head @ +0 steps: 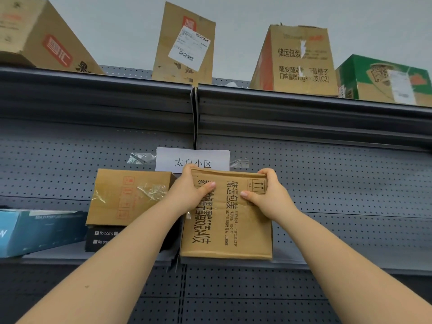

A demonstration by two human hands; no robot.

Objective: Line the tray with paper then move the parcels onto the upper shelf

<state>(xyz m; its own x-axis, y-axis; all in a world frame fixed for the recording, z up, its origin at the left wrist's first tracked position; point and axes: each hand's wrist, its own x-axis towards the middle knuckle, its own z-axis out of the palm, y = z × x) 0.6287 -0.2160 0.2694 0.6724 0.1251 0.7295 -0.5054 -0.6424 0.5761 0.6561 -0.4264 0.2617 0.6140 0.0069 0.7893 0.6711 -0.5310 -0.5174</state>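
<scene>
Tan-brown carton at centre, printed with black characters, a small black arrow mark at its 1 o'clock corner. At 9 o'clock of it, a tan box with faded red print, atop a black box with white lettering, and a teal-blue box farther toward 9. Dark grey shelving, its back panel dotted with fine perforations, a white paper sign with black characters at 12 o'clock; above, brown cartons, one with a white barcode label, plus a green-and-tan box at 2 o'clock.
</scene>
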